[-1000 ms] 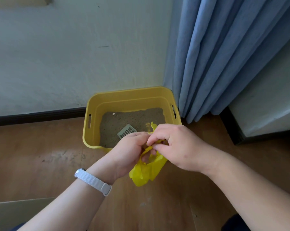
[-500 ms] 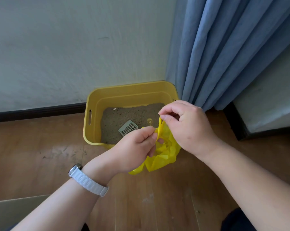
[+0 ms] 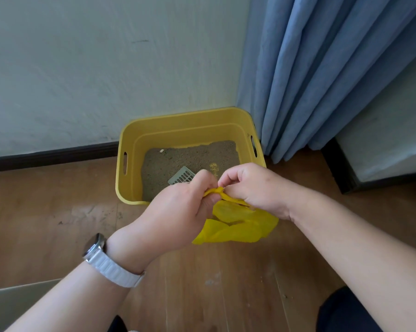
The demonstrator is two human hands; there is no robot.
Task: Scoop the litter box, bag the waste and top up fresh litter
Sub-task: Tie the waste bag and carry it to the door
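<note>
Head camera looks down on a thin, crinkled yellow plastic bag (image 3: 235, 226). Its neck is twisted into a tight strand, held in the air just in front of the litter box (image 3: 185, 130). The left hand (image 3: 178, 212) and right hand (image 3: 257, 188) both pinch that strand with curled fingers, and the bag's body hangs slack below them. The rounded-corner yellow plastic box sits on the wood-plank floor (image 3: 46, 212) against a pale wall (image 3: 82, 68). It holds grainy grey-brown litter (image 3: 190, 156) with a grey slotted scoop (image 3: 181, 176) lying in it. A pleated blue curtain (image 3: 321, 68) hangs at its right. A white ribbed watch band (image 3: 113, 271) circles the left wrist.
</note>
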